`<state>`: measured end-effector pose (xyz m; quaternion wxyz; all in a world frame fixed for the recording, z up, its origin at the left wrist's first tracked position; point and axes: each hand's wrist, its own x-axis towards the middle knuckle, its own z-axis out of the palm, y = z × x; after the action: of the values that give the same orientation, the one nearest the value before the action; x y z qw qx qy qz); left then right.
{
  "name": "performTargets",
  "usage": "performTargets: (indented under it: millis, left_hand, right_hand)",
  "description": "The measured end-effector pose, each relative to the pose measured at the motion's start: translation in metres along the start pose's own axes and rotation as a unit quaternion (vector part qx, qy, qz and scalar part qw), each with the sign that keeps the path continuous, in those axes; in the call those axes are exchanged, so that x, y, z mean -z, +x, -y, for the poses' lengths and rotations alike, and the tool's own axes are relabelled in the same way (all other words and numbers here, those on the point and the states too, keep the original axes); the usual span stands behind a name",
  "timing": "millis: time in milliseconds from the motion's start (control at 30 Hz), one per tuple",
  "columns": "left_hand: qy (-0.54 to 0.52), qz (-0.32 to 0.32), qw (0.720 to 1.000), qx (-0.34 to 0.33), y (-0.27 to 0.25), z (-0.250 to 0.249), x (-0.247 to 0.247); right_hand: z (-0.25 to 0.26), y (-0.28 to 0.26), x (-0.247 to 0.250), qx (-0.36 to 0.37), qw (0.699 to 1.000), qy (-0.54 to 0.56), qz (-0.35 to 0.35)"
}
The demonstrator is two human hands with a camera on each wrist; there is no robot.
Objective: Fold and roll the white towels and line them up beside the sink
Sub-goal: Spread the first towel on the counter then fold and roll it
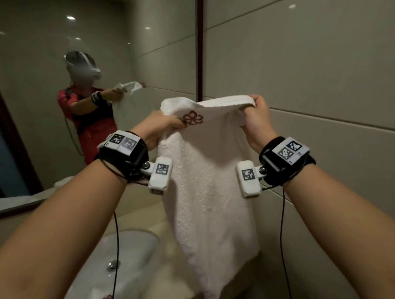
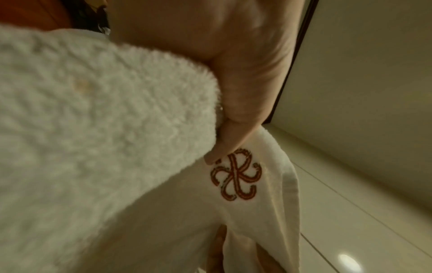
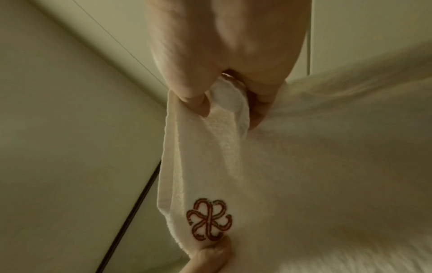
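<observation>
Glossy beige wall tiles point(image 1: 307, 63), dark-framed mirror point(image 1: 38, 54), beige countertop point(image 1: 145, 205)

The room is dim and warm-toned, lit from overhead: small ceiling spots glare as bright dots on the glossy tiles point(image 1: 307, 63) at one o'clock and in the mirror point(image 1: 38, 54) at ten and eleven o'clock, and one more shows at five o'clock in the left wrist view. The head view bends straight tile lines toward its edges, and the sink point(image 1: 121, 258) at seven o'clock lies in shadow. Both wrist views are soft and yellowish, with the towel point(image 2: 81, 129) blurred where it nears the lens, though its red emblem point(image 3: 208, 219) reads fairly sharp.
</observation>
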<state>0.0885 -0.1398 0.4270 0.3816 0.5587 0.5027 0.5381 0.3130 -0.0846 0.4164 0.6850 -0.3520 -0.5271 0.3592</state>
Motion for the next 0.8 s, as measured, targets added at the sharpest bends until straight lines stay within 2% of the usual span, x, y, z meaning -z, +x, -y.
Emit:
performTargets:
  millis: [133, 233, 433, 567, 700, 800]
  left_hand:
    - [0.044, 0.028, 0.997, 0.053, -0.002, 0.029, 0.003]
    - [0.076, 0.056, 0.988, 0.121, 0.001, 0.06, 0.008]
    - [0.117, 0.068, 0.972, 0.194, 0.014, 0.134, 0.018]
    - [0.142, 0.061, 0.95, 0.273, 0.044, 0.209, 0.038]
    - [0.099, 0.057, 0.931, 0.347, 0.092, 0.315, 0.063]
    - [0.039, 0.031, 0.923, 0.381, 0.092, 0.321, 0.066]
  right_hand:
    - [-0.042, 0.001, 0.012, -0.052, 0.998, -0.037, 0.008]
    - [-0.075, -0.004, 0.015, -0.094, 0.991, -0.091, 0.031]
    - [-0.141, -0.008, 0.015, -0.201, 0.961, -0.177, 0.072]
    - [-0.19, -0.008, 0.013, -0.251, 0.926, -0.26, 0.105]
    - [-0.239, -0.002, 0.007, -0.273, 0.901, -0.321, 0.106]
    - [-0.275, 0.007, -0.001, -0.296, 0.881, -0.349, 0.12]
